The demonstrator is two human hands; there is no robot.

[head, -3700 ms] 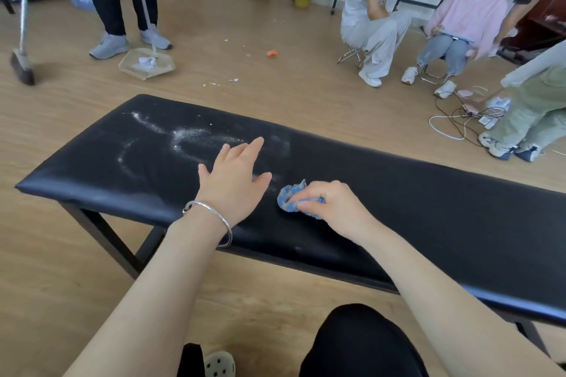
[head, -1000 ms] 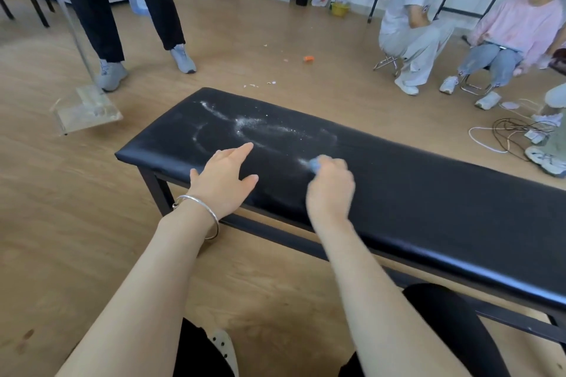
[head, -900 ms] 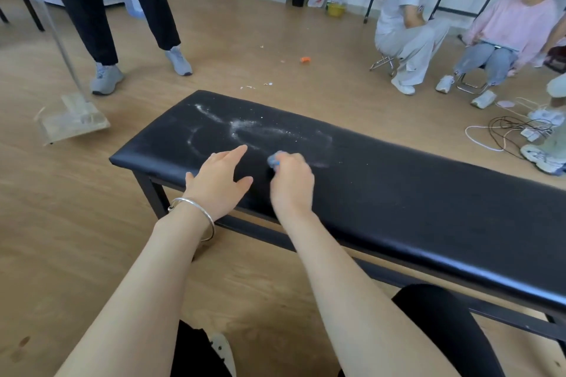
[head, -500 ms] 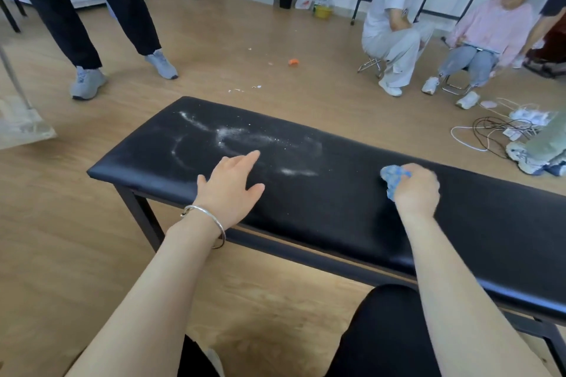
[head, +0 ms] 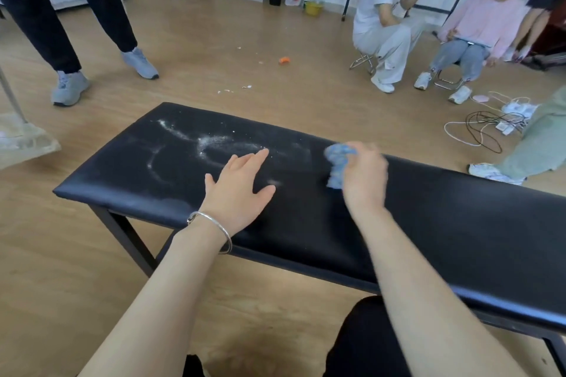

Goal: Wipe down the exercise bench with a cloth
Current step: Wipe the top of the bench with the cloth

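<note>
Head camera: our left hand (head: 237, 190) lies flat, fingers spread, on the bench (head: 459, 223). Our right hand (head: 364, 180) squeezes the blue cloth (head: 337, 162).

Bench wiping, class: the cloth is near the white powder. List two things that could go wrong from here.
1. The cloth is bunched small in the right hand, so it may push the powder off the bench onto the floor.
2. The left hand lies flat by the powder and could smear it or block the sweep.
</note>
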